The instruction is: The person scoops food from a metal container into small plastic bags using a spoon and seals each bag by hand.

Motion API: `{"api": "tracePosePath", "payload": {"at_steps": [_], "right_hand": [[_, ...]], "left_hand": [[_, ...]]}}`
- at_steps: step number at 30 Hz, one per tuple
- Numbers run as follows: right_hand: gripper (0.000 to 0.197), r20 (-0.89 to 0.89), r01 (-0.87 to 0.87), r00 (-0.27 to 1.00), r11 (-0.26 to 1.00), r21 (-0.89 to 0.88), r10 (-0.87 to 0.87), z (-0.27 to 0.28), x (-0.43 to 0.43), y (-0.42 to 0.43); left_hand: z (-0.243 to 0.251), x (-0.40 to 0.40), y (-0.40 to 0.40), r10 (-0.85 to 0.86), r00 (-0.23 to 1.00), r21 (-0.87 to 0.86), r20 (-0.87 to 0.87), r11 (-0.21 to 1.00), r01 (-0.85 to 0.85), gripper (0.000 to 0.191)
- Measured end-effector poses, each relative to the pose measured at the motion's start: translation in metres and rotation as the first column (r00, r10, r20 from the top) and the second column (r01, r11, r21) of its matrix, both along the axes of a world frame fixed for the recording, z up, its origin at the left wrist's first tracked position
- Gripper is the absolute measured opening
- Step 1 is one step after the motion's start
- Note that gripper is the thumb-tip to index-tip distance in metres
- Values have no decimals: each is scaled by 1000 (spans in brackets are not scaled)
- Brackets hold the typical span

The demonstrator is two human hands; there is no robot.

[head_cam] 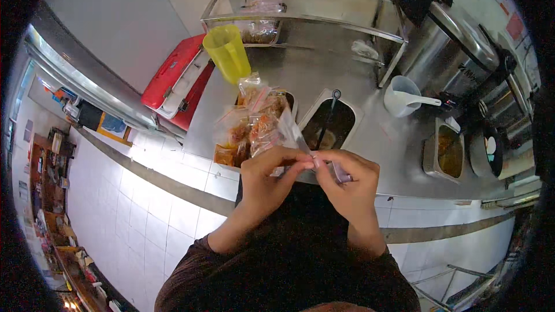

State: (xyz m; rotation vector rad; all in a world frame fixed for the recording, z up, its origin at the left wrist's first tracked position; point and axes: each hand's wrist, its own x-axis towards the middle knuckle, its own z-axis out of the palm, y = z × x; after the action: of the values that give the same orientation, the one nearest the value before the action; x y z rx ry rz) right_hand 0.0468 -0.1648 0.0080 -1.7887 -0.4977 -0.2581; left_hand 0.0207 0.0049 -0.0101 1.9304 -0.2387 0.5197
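My left hand (269,173) and my right hand (351,177) meet above the counter's front edge. Their thumbs and fingertips pinch a clear plastic bag (289,128). Its far part slants up and left from my fingers; whether anything is inside cannot be made out. Just beyond my left hand lie several clear bags of orange-brown food (260,128), heaped over a metal pan that they mostly hide. Right of them sits a rectangular steel pan (358,117) with dark liquid, a black-handled ladle (335,97) standing in it.
A yellow pitcher (227,54) and a red cooler box (173,78) stand at the left. A steel rack (303,17) spans the back of the steel counter (390,151). To the right are a white jug (401,97), a pan of brownish liquid (429,151) and large steel pots (451,47).
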Motion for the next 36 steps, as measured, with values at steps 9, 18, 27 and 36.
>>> {"api": "tracePosePath", "payload": {"at_steps": [9, 18, 27, 36], "right_hand": [[10, 181, 216, 961, 976, -8, -211, -2, 14, 4], [30, 122, -285, 942, 938, -195, 311, 0, 23, -18], [20, 192, -304, 911, 908, -288, 366, 7, 15, -15], [23, 57, -303, 910, 752, -585, 411, 25, 23, -11]], "left_hand": [[6, -6, -12, 56, 998, -26, 42, 998, -55, 10], [48, 16, 16, 67, 941, 324, 331, 929, -180, 21], [11, 30, 36, 75, 997, 350, 18, 934, -76, 19], [-3, 29, 50, -250, 962, 405, 110, 895, 187, 48]]}}
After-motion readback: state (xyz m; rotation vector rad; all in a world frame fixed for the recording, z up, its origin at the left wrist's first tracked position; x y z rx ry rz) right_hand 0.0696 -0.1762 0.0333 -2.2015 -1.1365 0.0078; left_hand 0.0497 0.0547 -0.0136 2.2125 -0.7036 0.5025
